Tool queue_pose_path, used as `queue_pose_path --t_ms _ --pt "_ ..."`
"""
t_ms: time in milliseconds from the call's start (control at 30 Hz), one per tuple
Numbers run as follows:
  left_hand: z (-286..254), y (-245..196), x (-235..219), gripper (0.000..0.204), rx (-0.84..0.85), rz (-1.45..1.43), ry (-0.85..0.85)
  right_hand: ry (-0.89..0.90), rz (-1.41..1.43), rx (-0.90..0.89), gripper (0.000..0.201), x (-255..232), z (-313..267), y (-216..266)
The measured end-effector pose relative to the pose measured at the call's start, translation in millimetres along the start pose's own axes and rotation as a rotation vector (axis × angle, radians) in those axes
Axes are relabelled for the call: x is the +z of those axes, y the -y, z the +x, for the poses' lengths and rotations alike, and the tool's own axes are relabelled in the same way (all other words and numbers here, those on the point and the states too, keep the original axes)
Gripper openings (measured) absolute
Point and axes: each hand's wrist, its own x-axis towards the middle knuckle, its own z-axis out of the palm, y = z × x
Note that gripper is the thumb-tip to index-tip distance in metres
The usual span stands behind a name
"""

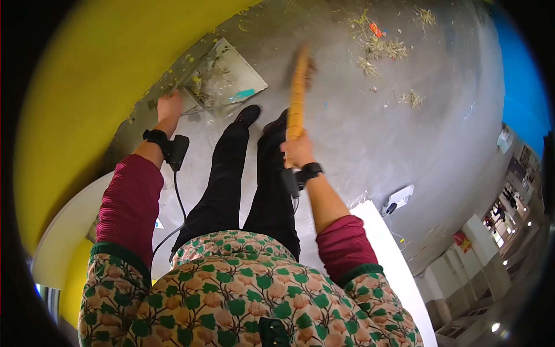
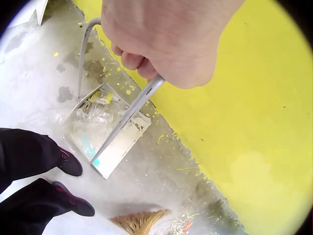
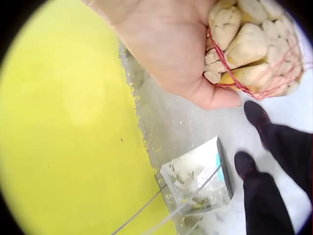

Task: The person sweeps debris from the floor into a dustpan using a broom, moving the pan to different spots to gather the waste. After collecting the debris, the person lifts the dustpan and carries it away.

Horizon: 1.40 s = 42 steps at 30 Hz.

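Both grips closed. My left hand [image 1: 169,107] has its fingers curled round the thin metal handle [image 2: 128,115] of the dustpan [image 1: 245,65]. My right hand [image 1: 299,150] grips the bound stalks of the broom [image 1: 296,101], red string [image 3: 220,53] showing beside the palm.

Positions: dustpan on the floor [image 1: 347,115], near its edge along the yellow wall [image 1: 87,75] and just ahead of my shoes [image 1: 248,115]. Clear film and scraps lie in the pan. The broom's fanned end [image 2: 139,223] is between the pan and the loose straw scraps [image 1: 384,49]; a red wrapper [image 1: 376,30] lies among them. Broom blurred in the head view; cannot tell whether its tip touches the floor.

Step, as judged: sweeping, part-done, with straw still outside the pan. Next move calls for the fanned end low and beyond the scraps, a short stroke towards the pan, and the pan's lip flat and steady. Risk: light straw may scatter, or the film may lift if the pan tilts.
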Motion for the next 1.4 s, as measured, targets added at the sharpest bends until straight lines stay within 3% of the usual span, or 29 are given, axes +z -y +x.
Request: queue_pose_path --t_ms 100,167,200,233,300,367,400,500,600,667,800,867,933,1033,1100,1200,1300,1400 --pt "-2.6 -4.6 -3.2 0.037 0.165 0.058 0.054 0.212 0.053 0.098 0.048 16.1 -29.9 14.3" --pt "-16.3 -33.0 -6.1 0.033 0.141 0.027 0.126 0.289 0.113 -0.014 0.047 0.4 -42.9 4.0" --pt "-15.5 -38.7 -1.5 0.033 0.159 0.031 0.134 0.249 0.065 -0.004 0.048 -13.7 -55.6 2.4" --pt "-14.0 -43.3 3.9 0.032 0.227 0.078 0.11 0.235 0.038 -0.072 0.051 -24.2 -60.8 -15.7" --pt "-14.1 -55.0 8.6 0.032 0.301 0.127 0.088 0.033 -0.208 -0.274 0.057 -30.7 -63.8 -44.4" --pt "-26.0 -82.1 8.8 0.039 0.317 0.248 0.166 -0.02 -0.308 -0.062 0.062 -49.0 -73.8 -71.1" --pt "-34.2 -95.4 9.4 0.039 0.331 0.252 0.165 -0.043 -0.258 -0.075 0.07 -57.7 -78.4 -89.1" --pt "-61.9 -153.2 -2.7 0.049 0.229 0.161 0.13 -0.079 0.07 -0.04 0.061 -93.9 -89.4 -118.7" --pt "-73.6 -191.2 -5.5 0.055 0.26 0.283 0.209 -0.13 0.317 0.04 0.053 -137.0 -94.4 -109.1" --pt "-79.0 -205.5 7.7 0.054 0.371 0.361 0.201 -0.192 0.4 0.052 0.051 -152.0 -86.9 -111.3" --pt "-59.9 -234.1 52.1 0.052 0.381 0.36 0.24 -0.272 0.718 0.174 0.039 -165.5 -28.3 -72.2" --pt "-73.1 -254.5 68.1 0.05 0.412 0.417 0.179 -0.28 0.687 0.225 0.033 -156.8 9.6 -64.3" --pt "-67.6 -265.2 71.2 0.049 0.424 0.473 0.163 -0.158 0.598 0.245 0.031 -126.1 31.9 -71.3" --pt "-75.9 -286.4 70.2 0.047 0.417 0.525 0.111 -0.141 0.243 0.189 0.039 -67.6 -13.8 -65.0" --pt "-75.7 -291.0 70.3 0.047 0.39 0.516 0.099 0.033 0.353 0.194 0.055 -70.4 -50.2 -61.6" --pt "-71.6 -288.6 71.8 0.048 0.423 0.529 0.072 -0.049 0.201 0.157 0.077 -105.8 -85.0 -80.3" --pt "-46.4 -278.3 81.1 0.048 0.458 0.476 0.081 -0.146 0.201 0.182 0.07 -160.0 -68.1 -86.6" --pt "-64.1 -288.9 72.2 0.047 0.412 0.497 0.087 -0.171 0.254 0.171 0.059 -179.3 -20.1 -68.8"
